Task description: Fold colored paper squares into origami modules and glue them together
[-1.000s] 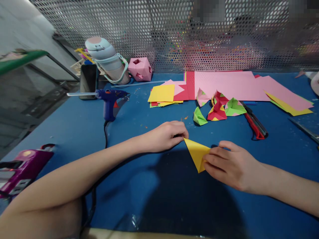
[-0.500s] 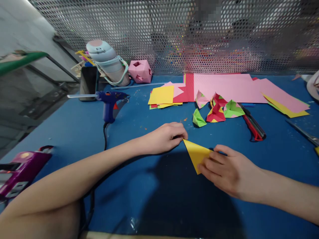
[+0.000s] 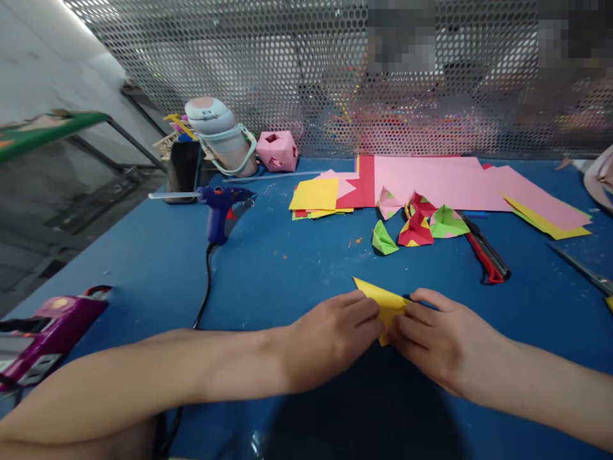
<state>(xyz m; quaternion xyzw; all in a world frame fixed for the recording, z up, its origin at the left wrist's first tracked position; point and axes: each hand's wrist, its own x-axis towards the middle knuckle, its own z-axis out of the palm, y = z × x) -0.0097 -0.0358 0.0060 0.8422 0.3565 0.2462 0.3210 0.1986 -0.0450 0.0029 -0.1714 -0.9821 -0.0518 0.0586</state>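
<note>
A yellow folded paper triangle (image 3: 383,299) lies on the blue table (image 3: 287,268) near the front. My left hand (image 3: 330,338) rests on its near left part with fingers curled over the paper. From the right, my right hand (image 3: 438,335) presses on it with its fingers together. Both hands cover most of the triangle; only its far tip shows.
Folded green, red and yellow paper pieces (image 3: 416,223) sit behind. Pink paper sheets (image 3: 431,179), a yellow square stack (image 3: 316,195), a red-handled tool (image 3: 486,255), a blue glue gun (image 3: 220,207) with cord, a bottle (image 3: 220,137), a pink paper cube (image 3: 276,150) and a purple device (image 3: 43,329).
My left hand moved from the triangle's far tip down toward me onto its near part, beside my right hand. The view shifted slightly, so the table items sit lower.
</note>
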